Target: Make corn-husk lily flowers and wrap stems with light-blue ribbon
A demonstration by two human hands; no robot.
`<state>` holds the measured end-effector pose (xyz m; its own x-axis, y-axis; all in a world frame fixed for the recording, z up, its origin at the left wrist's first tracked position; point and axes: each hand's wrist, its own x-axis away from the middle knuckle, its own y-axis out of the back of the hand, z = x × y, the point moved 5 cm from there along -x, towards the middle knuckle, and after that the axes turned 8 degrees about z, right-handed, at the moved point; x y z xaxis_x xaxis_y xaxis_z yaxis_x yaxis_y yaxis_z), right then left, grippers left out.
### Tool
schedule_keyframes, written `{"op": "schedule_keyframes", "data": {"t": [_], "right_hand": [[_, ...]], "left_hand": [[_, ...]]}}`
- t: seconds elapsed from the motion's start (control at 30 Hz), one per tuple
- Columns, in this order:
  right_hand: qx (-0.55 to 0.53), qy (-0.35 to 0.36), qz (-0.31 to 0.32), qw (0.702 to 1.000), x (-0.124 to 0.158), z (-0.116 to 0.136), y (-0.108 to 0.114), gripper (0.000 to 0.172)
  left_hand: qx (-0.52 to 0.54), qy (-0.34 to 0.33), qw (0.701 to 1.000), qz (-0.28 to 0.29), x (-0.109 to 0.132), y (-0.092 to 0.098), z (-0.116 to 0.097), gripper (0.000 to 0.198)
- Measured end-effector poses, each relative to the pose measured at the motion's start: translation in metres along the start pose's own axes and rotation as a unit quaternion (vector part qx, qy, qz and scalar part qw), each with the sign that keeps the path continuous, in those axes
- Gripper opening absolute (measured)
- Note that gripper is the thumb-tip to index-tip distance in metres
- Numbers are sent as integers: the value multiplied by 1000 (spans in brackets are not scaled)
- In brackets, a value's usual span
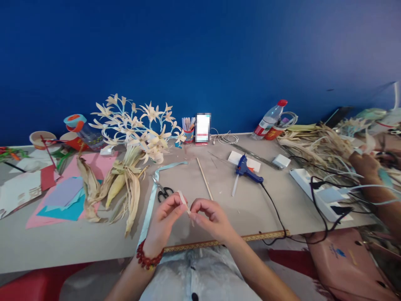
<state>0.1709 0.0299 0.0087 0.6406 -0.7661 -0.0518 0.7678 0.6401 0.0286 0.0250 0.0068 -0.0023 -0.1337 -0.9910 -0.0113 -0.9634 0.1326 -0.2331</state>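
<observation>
Near the table's front edge, my left hand (168,213) pinches a pale narrow strip (182,198), seemingly corn husk. My right hand (208,215) has its fingertips closed on the strip's lower end, close beside the left fingers. Just behind my left hand lie black-handled scissors (164,193), next to a long light-blue ribbon (149,213). A thin wooden stick (204,177) lies beyond my right hand. Farther right, a blue glue gun (246,168) rests on its side with a glue stick (234,185) near it.
Husk flowers (150,125) stand at the back left, by dried corn husks (131,200) and coloured paper (67,194). A phone (203,128) leans at the wall. To the right are a bottle (269,119), a power strip (305,182) with cords, and another person's hand (365,163).
</observation>
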Motion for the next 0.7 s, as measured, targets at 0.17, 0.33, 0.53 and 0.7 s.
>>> {"op": "schedule_keyframes", "data": {"t": [0.17,0.33,0.53,0.7], "right_hand": [[9,-13,15,1000,2,-15,5,17],[262,-60,-108,957,-5,-28,31,9],[539,2,-83,838,-29,-16,23,47],[552,0,50,832,-70,-16,-35,20]], "left_hand": [[8,-9,998,-67,-1,12,-4,14],[11,-46,995,-87,0,28,-13,13],[34,-101,977,-182,10,69,-28,5],[38,-109,975,-188,5,68,-34,7]]}}
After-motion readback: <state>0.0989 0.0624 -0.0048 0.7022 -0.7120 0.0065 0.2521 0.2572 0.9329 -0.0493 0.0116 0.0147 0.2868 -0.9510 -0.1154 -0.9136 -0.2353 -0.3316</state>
